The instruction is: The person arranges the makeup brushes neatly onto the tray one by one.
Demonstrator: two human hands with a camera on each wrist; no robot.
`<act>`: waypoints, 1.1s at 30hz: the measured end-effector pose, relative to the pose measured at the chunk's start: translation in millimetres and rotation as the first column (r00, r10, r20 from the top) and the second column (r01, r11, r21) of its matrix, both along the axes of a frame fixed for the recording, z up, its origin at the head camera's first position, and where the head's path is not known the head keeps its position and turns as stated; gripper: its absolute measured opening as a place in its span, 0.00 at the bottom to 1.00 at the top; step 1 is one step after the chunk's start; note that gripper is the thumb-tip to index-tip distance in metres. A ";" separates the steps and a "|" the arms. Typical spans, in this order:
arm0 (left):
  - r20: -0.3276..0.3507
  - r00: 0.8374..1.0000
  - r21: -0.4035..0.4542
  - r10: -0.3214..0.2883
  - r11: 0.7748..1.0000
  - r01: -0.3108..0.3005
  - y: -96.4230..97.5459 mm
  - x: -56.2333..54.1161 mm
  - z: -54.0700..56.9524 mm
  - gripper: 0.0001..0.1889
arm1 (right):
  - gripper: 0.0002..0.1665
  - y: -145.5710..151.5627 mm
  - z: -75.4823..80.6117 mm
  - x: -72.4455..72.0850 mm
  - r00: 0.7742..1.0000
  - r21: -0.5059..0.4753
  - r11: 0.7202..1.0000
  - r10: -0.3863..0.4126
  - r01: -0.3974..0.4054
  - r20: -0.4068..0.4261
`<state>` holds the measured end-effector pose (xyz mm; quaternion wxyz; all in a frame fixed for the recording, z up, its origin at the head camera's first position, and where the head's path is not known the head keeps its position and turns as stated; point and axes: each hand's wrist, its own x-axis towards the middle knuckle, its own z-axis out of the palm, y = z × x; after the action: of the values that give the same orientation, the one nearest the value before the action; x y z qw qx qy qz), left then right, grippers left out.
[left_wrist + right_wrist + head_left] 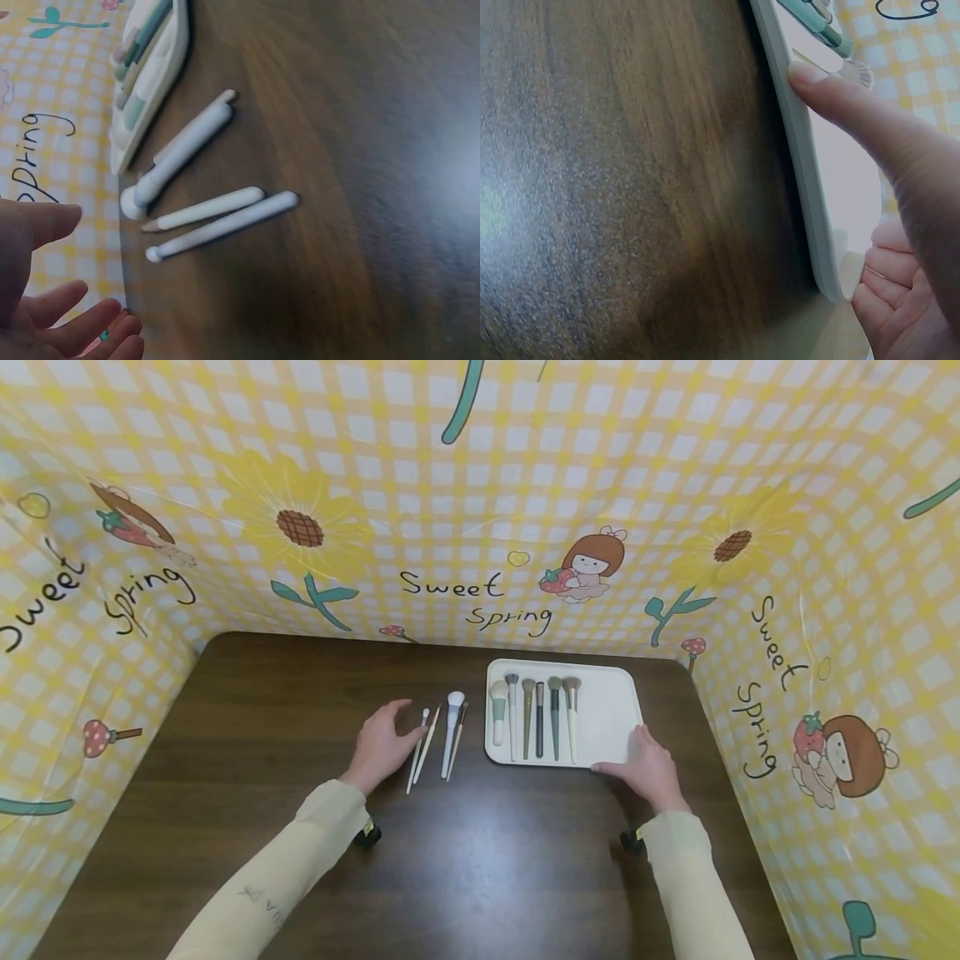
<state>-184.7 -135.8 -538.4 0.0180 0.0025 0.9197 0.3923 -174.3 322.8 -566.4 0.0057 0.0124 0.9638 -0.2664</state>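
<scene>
Left hand (pixel 378 747), fingers parted and holding nothing, has four brushes (pixel 451 739) just beside its thumb: probably light, stiff-handled, soft-tipped, best pinched mid-handle; right hand (pixel 651 767) grips the tray (pixel 609 714), six more brushes (pixel 540 722) left of that thumb

Brown wood-grain table (pixel 465 868) under white tray (pixel 611 718) and four brushes (pixel 452 727).

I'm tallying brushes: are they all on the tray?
No, four brushes lie on the dark table beside the tray.
</scene>
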 end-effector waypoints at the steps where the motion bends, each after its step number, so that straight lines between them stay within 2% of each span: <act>1: 0.006 1.000 -0.014 -0.003 1.000 0.003 -1.6 0.9 -1.6 0.31 | 0.71 0.0 -0.3 -0.5 1.000 0.000 1.000 -0.001 0.001 0.001; 11: 0.073 0.997 -0.070 -0.002 0.998 0.007 -6.8 7.5 -11.8 0.28 | 0.74 0.5 -3.4 -1.7 0.999 -0.007 1.000 -0.017 0.018 0.029; 17: 0.108 0.993 -0.080 0.037 0.996 -0.028 -3.0 6.3 -11.7 0.18 | 0.76 0.2 -3.3 -1.0 0.998 -0.028 0.999 -0.031 0.032 0.051; 22: 0.127 0.989 -0.100 0.082 0.993 -0.070 0.9 1.2 -10.0 0.12 | 0.76 0.3 -3.4 0.1 0.998 -0.034 0.999 -0.035 0.037 0.061; 30: 0.197 0.977 -0.164 0.077 0.985 -0.045 3.0 -7.9 -8.7 0.09 | 0.77 0.7 -4.8 -0.8 0.997 -0.035 0.999 -0.035 0.038 0.073; 33: 0.195 0.979 -0.187 0.063 0.982 -0.026 2.9 -11.1 -10.4 0.08 | 0.77 1.4 -6.3 -0.2 0.997 -0.031 0.999 -0.037 0.039 0.069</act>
<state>-195.9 -132.8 -548.7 0.1016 -0.0593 0.9452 0.3045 -174.5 324.2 -572.6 0.0339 0.0399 0.9581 -0.2815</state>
